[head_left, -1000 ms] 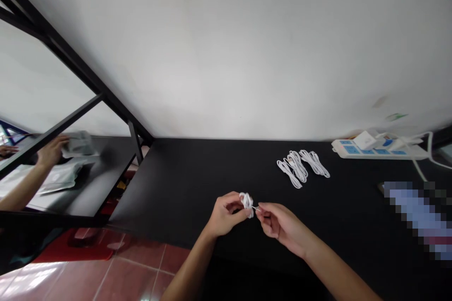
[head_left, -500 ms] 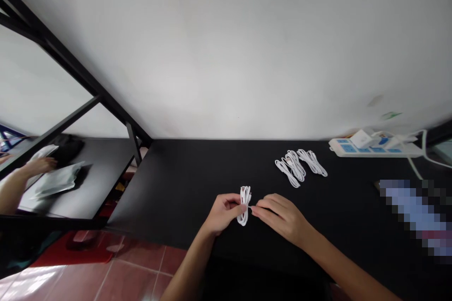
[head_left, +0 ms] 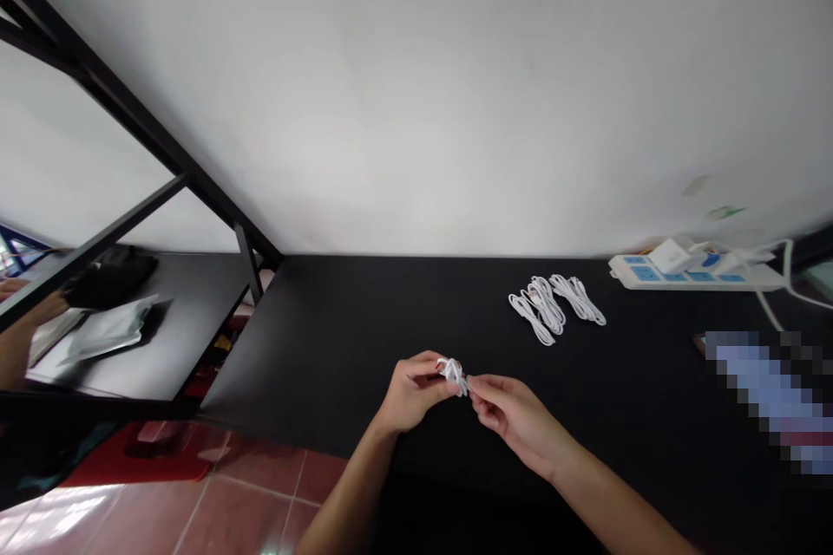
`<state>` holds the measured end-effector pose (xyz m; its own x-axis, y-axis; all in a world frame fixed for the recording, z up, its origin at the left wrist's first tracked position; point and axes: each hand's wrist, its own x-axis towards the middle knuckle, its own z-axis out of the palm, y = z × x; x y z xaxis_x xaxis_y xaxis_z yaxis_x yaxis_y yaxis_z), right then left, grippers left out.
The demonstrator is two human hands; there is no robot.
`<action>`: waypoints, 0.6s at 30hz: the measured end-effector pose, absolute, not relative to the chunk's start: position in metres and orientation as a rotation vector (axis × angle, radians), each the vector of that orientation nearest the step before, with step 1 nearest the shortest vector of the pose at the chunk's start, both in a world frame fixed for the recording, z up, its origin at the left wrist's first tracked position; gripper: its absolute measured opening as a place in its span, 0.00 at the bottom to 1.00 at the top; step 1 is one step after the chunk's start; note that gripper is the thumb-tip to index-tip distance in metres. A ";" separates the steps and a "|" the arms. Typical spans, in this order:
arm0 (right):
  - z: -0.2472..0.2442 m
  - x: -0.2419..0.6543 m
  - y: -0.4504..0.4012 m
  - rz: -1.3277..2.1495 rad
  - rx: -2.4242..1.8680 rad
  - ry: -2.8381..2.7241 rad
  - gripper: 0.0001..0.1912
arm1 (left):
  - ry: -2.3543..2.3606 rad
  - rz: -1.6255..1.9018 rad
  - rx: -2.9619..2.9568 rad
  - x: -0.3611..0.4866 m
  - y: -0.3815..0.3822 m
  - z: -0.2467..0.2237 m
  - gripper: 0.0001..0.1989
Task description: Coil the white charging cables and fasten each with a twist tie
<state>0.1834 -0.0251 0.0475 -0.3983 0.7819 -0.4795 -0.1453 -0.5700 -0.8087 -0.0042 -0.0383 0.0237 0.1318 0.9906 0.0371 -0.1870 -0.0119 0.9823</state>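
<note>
A person's left hand (head_left: 411, 395) pinches a white cable bundle (head_left: 452, 371) over a black table (head_left: 338, 329). The bundle sits between both hands, its long axis unclear; the right hand (head_left: 515, 416) has fingertips at its right edge, their grip too small to tell.

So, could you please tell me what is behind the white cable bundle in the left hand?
Past the white cable bundle, the black table shows. The bundle's far side, and any fingertips of the left hand there, are covered.
</note>
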 end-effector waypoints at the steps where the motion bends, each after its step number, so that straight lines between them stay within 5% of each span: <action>1: 0.046 0.182 -0.025 1.948 -1.227 -0.967 0.22 | 0.967 1.218 1.139 -0.003 -0.038 0.023 0.12; 9: 0.025 0.180 -0.024 1.443 -1.243 -1.423 0.20 | 1.138 1.209 0.990 0.006 -0.036 0.018 0.16; 14: 0.023 0.197 -0.020 0.904 -1.247 -1.757 0.10 | 1.451 1.114 1.063 0.015 -0.035 0.013 0.24; 18: 0.019 0.211 -0.015 0.761 -1.263 -1.802 0.10 | 1.580 1.073 1.160 0.023 -0.034 0.014 0.21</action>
